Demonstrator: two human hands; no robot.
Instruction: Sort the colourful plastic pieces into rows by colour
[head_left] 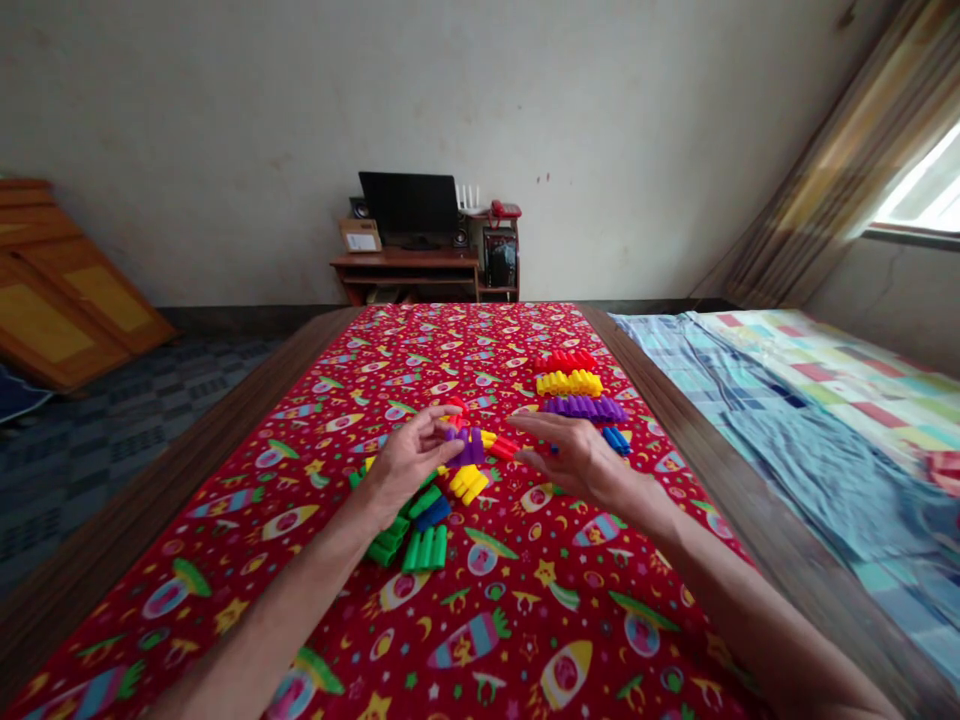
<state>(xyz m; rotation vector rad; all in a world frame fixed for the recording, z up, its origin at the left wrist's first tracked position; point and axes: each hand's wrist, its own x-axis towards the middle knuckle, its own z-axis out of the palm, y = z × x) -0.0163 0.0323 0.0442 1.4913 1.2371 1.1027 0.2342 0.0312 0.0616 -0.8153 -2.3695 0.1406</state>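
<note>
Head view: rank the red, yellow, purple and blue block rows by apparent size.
1. purple row
2. yellow row
3. red row, nearly like yellow and farther off, so unsure
4. blue row, partly hidden behind the right hand

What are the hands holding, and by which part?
The left hand pinches a purple block by its left end; the right hand is spread open beside it, holding nothing.

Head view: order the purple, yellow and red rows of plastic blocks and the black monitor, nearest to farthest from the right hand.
1. Purple row of plastic blocks, just beyond right hand.
2. Yellow row, behind it.
3. Red row, farther back.
4. Black monitor, across the room.
</note>
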